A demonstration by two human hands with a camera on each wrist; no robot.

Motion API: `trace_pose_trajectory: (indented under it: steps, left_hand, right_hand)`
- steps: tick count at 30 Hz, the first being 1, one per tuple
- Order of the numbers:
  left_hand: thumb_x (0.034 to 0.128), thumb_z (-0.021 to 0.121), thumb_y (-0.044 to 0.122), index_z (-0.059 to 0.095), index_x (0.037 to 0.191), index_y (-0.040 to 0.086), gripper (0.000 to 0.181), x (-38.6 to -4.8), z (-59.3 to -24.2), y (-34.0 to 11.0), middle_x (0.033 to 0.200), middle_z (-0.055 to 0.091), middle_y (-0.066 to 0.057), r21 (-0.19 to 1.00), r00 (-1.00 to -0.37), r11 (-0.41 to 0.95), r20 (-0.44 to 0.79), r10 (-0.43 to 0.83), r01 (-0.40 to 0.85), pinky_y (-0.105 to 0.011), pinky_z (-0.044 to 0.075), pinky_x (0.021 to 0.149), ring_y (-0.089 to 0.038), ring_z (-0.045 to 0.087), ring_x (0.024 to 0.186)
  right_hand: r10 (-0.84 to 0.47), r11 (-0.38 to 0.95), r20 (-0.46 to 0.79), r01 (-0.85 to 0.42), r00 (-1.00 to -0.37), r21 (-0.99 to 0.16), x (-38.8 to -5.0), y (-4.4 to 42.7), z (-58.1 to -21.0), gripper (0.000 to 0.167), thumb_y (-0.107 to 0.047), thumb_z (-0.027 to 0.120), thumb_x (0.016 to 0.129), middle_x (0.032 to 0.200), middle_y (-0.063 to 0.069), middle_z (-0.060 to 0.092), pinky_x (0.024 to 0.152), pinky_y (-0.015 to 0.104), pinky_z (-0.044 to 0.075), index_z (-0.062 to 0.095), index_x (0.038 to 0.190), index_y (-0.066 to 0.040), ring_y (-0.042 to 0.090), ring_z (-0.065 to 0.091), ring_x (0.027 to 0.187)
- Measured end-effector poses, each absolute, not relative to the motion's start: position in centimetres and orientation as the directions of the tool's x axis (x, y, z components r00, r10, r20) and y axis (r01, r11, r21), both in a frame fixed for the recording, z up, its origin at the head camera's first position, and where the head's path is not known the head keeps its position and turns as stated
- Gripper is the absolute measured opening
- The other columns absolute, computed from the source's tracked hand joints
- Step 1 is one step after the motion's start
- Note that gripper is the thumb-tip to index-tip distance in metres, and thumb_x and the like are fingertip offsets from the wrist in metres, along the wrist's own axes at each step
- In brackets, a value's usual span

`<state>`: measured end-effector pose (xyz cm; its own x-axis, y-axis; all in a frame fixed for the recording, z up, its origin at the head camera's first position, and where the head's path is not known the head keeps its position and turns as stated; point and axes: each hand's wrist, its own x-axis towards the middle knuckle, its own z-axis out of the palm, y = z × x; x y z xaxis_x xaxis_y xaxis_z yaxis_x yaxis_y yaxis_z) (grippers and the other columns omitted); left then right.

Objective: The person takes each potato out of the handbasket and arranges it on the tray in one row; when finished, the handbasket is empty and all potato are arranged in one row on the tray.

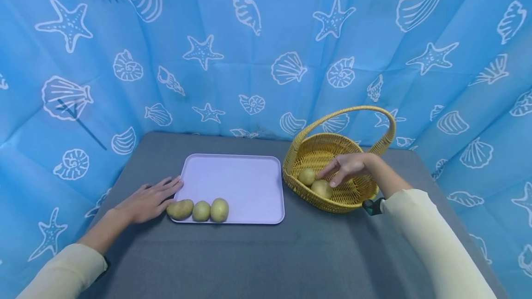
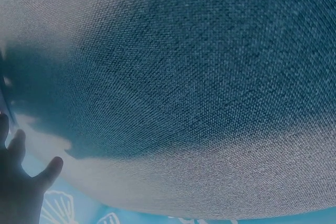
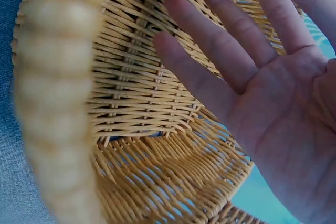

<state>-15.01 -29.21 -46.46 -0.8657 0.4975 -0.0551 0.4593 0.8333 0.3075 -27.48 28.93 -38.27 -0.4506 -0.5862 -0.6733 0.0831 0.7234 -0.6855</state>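
Fingers of the left hand (image 1: 151, 200) stretch out, slightly spread, to the left edge of a tray (image 1: 249, 183), pinching nothing; whether they press on it or only rest there, I cannot tell. Just beside that hand, at the tray's near left corner, lies a long potato (image 1: 180, 209), its long axis running roughly left to right. A small round potato (image 1: 201, 211) comes next along the near edge, then a taller potato (image 1: 219, 210) whose long axis points away from the person. Right of the tray, on the grey table (image 1: 249, 260), stands a wicker basket (image 1: 326, 143). Inside, toward its near left side, sit a smaller potato (image 1: 307, 176) and, to its right and nearer the person, a larger potato (image 1: 322, 189). The right hand (image 1: 349, 164) reaches in from the right, thumb and forefinger parted, holding nothing. A pick here would turn on this: the larger potato lies just below and slightly left of the gap between that thumb and forefinger, its outline nearly round, so the angle of grip should matter little. The right hand is clearly nearer; the left is well apart, across the tray. Whether a fingertip touches the larger potato is hard to tell.
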Motion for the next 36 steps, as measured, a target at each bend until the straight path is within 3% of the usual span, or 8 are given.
trace_pose_trajectory:
  steps: [8, 21, 26, 30, 36]
  left_hand:
    - [0.1059, 0.045, 0.037, 0.037, 0.155, 0.013, 0.055, -15.3, -47.2, -29.4, 0.159, 0.034, -0.014, 0.314, -0.871, 0.845, -0.098, 0.482, 0.432, -0.078, 0.020, 0.104, -0.045, 0.028, 0.144]
    - [0.1054, 0.048, 0.034, 0.039, 0.153, 0.011, 0.054, -15.1, -46.3, -29.1, 0.157, 0.036, -0.016, 0.302, -0.865, 0.837, -0.069, 0.497, 0.457, -0.078, 0.024, 0.102, -0.046, 0.032, 0.142]
    - [0.1056, 0.047, 0.034, 0.039, 0.153, 0.011, 0.054, -15.0, -46.0, -28.9, 0.158, 0.036, -0.016, 0.293, -0.867, 0.845, -0.089, 0.490, 0.448, -0.077, 0.024, 0.103, -0.046, 0.031, 0.143]
    - [0.1058, 0.047, 0.032, 0.037, 0.154, 0.011, 0.054, -15.0, -46.0, -29.0, 0.158, 0.034, -0.016, 0.302, -0.865, 0.840, -0.088, 0.495, 0.450, -0.078, 0.023, 0.103, -0.045, 0.029, 0.143]
    - [0.1060, 0.046, 0.034, 0.037, 0.154, 0.010, 0.055, -15.0, -45.9, -29.1, 0.159, 0.033, -0.015, 0.291, -0.866, 0.851, -0.118, 0.485, 0.437, -0.076, 0.022, 0.105, -0.044, 0.028, 0.145]
  right_hand:
    - [-0.558, 0.716, -0.722, 0.202, -0.410, -0.668, -27.4, 27.9, -38.5, 0.050, 0.001, 0.067, 0.091, 0.136, 0.014, 0.060, 0.102, 0.049, 0.048, 0.055, 0.140, 0.000, 0.025, 0.064, 0.111]
    - [-0.540, 0.771, -0.762, 0.151, -0.358, -0.618, -27.6, 27.0, -38.7, 0.057, 0.005, 0.068, 0.087, 0.119, 0.016, 0.056, 0.095, 0.045, 0.053, 0.054, 0.142, -0.004, 0.021, 0.062, 0.099]
    - [-0.600, 0.751, -0.727, 0.078, -0.334, -0.656, -27.7, 27.4, -38.6, 0.059, 0.002, 0.067, 0.090, 0.121, 0.016, 0.056, 0.098, 0.048, 0.051, 0.049, 0.145, -0.002, 0.020, 0.062, 0.102]
    - [-0.618, 0.738, -0.704, 0.050, -0.351, -0.673, -27.4, 27.7, -38.1, 0.058, -0.001, 0.068, 0.090, 0.128, 0.016, 0.055, 0.098, 0.044, 0.052, 0.050, 0.145, -0.002, 0.023, 0.061, 0.107]
    - [-0.696, 0.695, -0.609, -0.146, -0.380, -0.704, -27.1, 28.1, -37.3, 0.058, -0.010, 0.071, 0.090, 0.141, 0.016, 0.051, 0.104, 0.044, 0.046, 0.051, 0.144, -0.001, 0.030, 0.053, 0.123]
